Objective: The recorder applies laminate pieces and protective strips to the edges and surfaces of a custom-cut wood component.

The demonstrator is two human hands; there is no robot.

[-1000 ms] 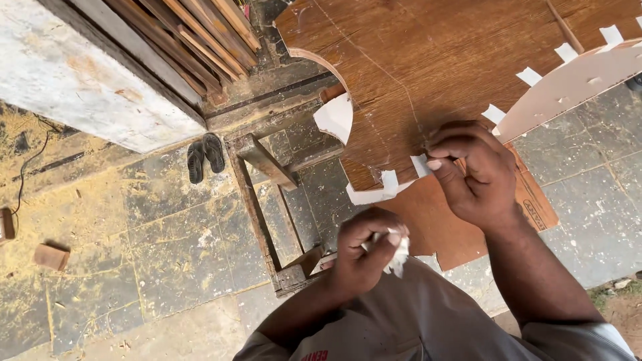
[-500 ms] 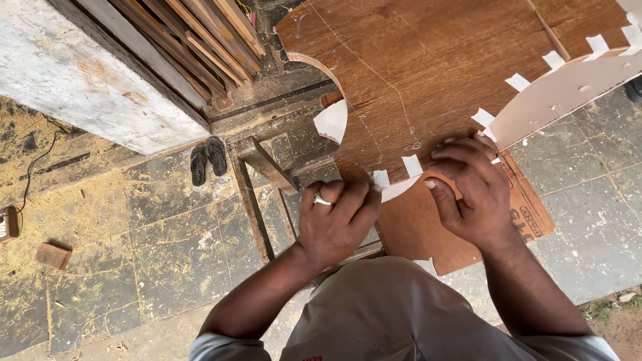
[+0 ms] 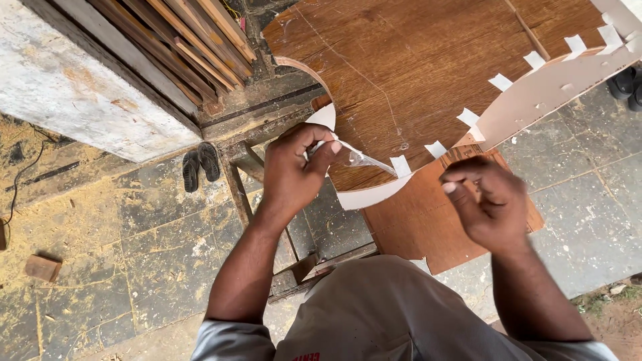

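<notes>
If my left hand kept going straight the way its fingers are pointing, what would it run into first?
The left hand points up and right, fingers pinching a clear tape strip. Going straight on, it would likely first meet the curved edge of the brown plywood sheet, by the white edge strip. Depth is unclear.

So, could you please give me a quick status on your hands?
Left hand pinching tape at the white strip. Right hand raised, fingers curled, blurred. Plywood underneath.
</notes>
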